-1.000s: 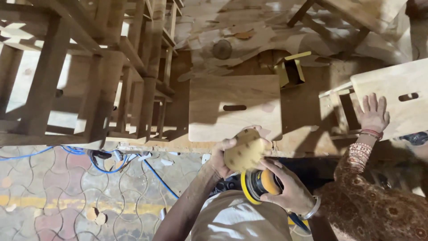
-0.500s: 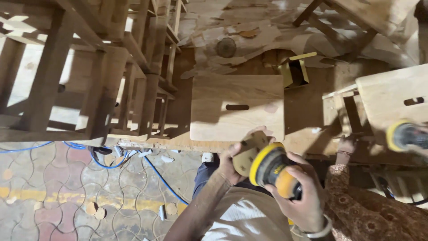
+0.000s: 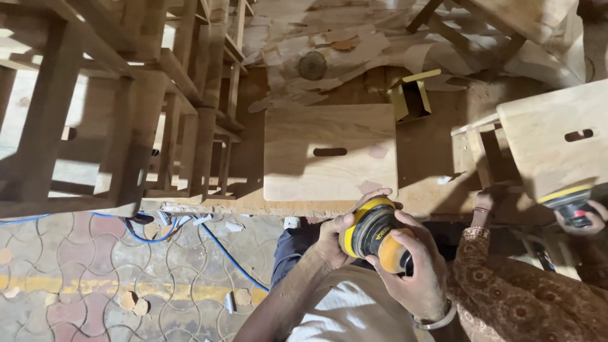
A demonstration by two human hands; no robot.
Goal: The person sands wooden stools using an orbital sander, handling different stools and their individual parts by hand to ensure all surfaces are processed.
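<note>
While both hands close round it, the yellow and black sander (image 3: 373, 233) is held up in front of the person's chest, just below the near edge of the worktop (image 3: 437, 158) and clear of it. Left hand (image 3: 335, 237): fingers wrapped against the left side of the sander body, thumb up by its top. Right hand (image 3: 415, 272): fingers curled tight over the rounded orange-yellow end, a metal bracelet (image 3: 434, 322) at the wrist. Sander tilted, its round pad facing up and left. On the worktop straight ahead lies a pale wooden stool seat (image 3: 329, 152) with a slot cut in its middle, flat, dusty. Behind it a small yellow box (image 3: 410, 98) and scraps of torn paper (image 3: 329, 44). To the left, stacked wooden stool frames (image 3: 126, 107), upright, crowding the edge of the worktop. Blue cable (image 3: 221, 250) runs over the patterned tile floor (image 3: 82, 285) below. At the right, a second person in a brown patterned sleeve (image 3: 513, 304) holds another sander (image 3: 570, 202) against a second wooden seat (image 3: 563, 139), also slotted; that hand is partly cut off by the frame edge.
</note>
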